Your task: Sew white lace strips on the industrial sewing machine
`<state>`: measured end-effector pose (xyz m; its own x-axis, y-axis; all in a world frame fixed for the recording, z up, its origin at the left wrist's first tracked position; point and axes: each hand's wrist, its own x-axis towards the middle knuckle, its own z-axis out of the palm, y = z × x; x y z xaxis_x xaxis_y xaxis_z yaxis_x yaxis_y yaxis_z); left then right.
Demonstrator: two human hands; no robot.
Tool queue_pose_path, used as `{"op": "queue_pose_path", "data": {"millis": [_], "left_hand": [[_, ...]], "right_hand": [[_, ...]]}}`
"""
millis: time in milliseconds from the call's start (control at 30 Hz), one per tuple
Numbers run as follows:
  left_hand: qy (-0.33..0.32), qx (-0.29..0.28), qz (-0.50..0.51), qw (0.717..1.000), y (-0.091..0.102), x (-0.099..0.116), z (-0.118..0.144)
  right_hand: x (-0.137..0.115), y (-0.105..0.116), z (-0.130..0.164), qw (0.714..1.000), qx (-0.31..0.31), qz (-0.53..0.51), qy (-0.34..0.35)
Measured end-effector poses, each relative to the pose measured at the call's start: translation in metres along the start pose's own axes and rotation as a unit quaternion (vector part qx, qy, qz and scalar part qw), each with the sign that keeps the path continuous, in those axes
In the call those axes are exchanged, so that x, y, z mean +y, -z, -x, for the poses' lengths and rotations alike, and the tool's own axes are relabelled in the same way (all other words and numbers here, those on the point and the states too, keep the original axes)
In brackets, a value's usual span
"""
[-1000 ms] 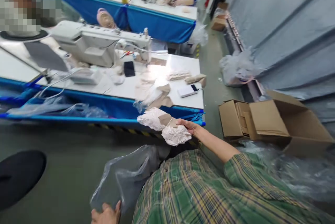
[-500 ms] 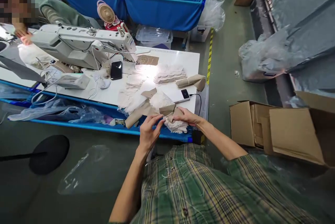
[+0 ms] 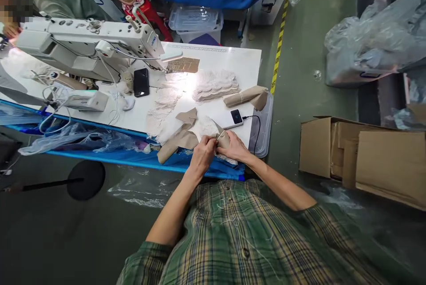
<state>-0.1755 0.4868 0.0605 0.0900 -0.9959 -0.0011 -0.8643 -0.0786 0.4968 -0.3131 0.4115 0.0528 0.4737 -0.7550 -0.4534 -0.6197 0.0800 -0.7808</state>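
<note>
Head view: nearest, both hands are now closed on the lace bundle [image 3: 218, 140] at the near edge of the surface [image 3: 248, 61]; the left hand [image 3: 203, 156], away at a plastic bag a second ago, has been brought to pinch its tie beside the right hand [image 3: 233, 146]. Farther off, lace stacks [image 3: 215, 84] and a sewing machine [image 3: 89, 38] are seen.

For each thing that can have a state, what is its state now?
Left hand: shut on bundle.
Right hand: shut on bundle.
Bundle: held at the table edge.
Power bank: display lit, cable plugged in.
Black phone: screen dark.
Cardboard box: open.
Machine lamp: on.
</note>
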Motion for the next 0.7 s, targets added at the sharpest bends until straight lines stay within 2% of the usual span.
{"op": "queue_pose_path", "data": {"millis": [133, 300, 500, 700], "left_hand": [[-0.001, -0.032, 0.034, 0.999, -0.005, -0.013, -0.001], [-0.03, -0.051, 0.139, 0.988, 0.006, -0.039, 0.003], [-0.059, -0.084, 0.294, 0.95, 0.01, -0.066, 0.0], [-0.028, -0.094, 0.4, 0.911, 0.002, -0.067, 0.001]], "right_hand": [[-0.008, -0.012, 0.003, 0.997, 0.018, 0.077, -0.003], [-0.022, -0.023, 0.008, 0.986, 0.014, 0.16, -0.037], [-0.03, -0.037, 0.007, 0.974, 0.038, 0.202, -0.1], [-0.019, -0.037, 0.009, 0.974, 0.051, 0.204, -0.078]]}}
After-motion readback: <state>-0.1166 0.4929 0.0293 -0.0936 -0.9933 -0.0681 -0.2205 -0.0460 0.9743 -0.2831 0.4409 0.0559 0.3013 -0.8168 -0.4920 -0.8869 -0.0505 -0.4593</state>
